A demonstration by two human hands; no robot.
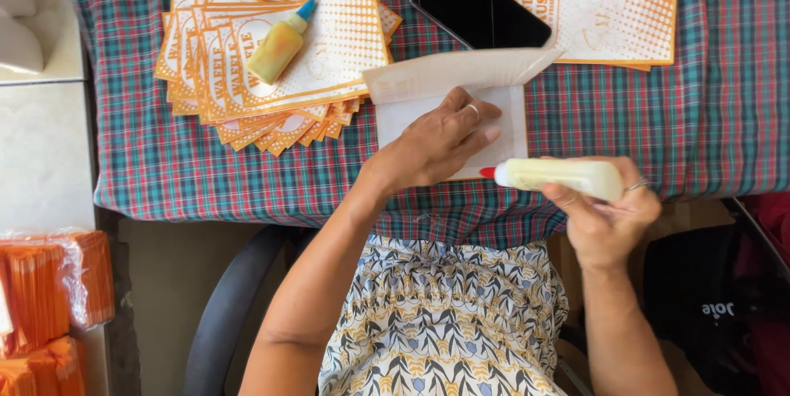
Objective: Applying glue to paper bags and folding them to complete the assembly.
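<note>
My left hand (440, 145) presses flat on a white paper sheet (510, 120) whose upper flap (453, 75) is folded up, on the plaid tablecloth (724, 116). My right hand (605, 215) grips a pale yellow glue bottle (568, 175) with a red-tipped nozzle, held sideways, its tip at the sheet's lower right edge beside my left fingers. A ring shows on each hand.
A fanned pile of orange-and-white printed sheets (329, 50) lies at the upper left with a second glue bottle (280, 44), blue-capped, on top. A black phone (477, 9) and a neat stack of printed sheets (601, 9) lie behind. Wrapped orange packs (49, 297) sit lower left.
</note>
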